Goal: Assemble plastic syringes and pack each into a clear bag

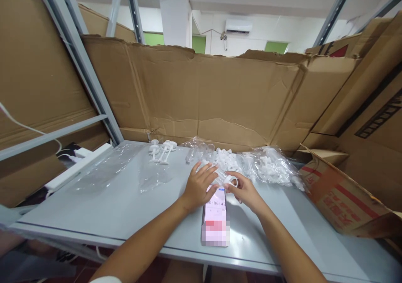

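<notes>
My left hand [199, 184] and my right hand [243, 189] meet at the middle of a grey table [125, 207]. Between them they hold a small clear plastic tube with a white part [223, 178]; the fingers of both hands curl round it. Just under the hands lies a phone [215, 216] showing a timer screen. Behind the hands sits a pile of clear and white plastic parts in clear bags [264, 165].
A few white plunger-like parts [161, 151] stand at the back left beside empty clear bags [150, 176]. Cardboard sheets [204, 94] wall the table's back and sides. A printed cardboard box [342, 199] lies at the right. A white power strip [78, 165] rests at the left edge.
</notes>
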Demonstrator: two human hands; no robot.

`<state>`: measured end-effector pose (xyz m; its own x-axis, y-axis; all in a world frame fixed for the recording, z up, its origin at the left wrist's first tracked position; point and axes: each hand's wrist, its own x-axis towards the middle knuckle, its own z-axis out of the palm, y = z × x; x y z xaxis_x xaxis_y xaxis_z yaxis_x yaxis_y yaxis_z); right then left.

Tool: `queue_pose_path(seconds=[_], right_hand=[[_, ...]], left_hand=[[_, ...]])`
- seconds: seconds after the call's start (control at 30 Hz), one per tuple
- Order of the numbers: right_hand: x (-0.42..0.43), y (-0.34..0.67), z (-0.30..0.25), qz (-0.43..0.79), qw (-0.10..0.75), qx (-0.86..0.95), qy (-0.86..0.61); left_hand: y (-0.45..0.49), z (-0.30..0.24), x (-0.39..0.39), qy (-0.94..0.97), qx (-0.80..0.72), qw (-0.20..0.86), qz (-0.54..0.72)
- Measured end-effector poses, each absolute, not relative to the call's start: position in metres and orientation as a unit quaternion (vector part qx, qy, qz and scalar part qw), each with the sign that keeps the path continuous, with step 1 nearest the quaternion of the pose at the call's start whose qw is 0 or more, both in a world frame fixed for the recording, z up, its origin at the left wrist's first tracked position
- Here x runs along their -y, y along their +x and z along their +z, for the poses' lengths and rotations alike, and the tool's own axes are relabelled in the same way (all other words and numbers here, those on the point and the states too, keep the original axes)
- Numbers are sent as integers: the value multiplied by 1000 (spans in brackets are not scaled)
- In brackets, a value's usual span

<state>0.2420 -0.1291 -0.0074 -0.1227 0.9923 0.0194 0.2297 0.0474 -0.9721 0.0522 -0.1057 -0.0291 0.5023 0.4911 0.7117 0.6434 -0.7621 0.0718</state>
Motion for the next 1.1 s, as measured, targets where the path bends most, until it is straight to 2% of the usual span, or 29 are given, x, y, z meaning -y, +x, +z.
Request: queue_pose_path(seconds=[0.17, 0.27, 0.37, 0.5, 0.6, 0.7, 1.1], right_hand=[[131, 240, -5, 494, 452, 571, -475], [133, 240, -6, 481, 466, 580, -465], [134, 239, -6, 476, 471, 585, -458], [134, 238, -5, 476, 462, 587, -464], [134, 239, -5, 471, 452, 599, -464], [134, 240, -5, 467, 435, 616, -462], [133, 239, -2, 480, 381, 620, -490]], left_hand=[[51, -27, 104, -754, 427, 127, -483], [50, -22, 102, -664, 483, 28, -571], [42, -19, 95, -582, 476, -163, -639], [29, -19, 83, -456, 342, -557, -604], [25, -21, 77, -348, 253, -706, -563], [26, -22, 77, -288, 234, -741, -560], [43, -27, 95, -344, 205, -790, -465]])
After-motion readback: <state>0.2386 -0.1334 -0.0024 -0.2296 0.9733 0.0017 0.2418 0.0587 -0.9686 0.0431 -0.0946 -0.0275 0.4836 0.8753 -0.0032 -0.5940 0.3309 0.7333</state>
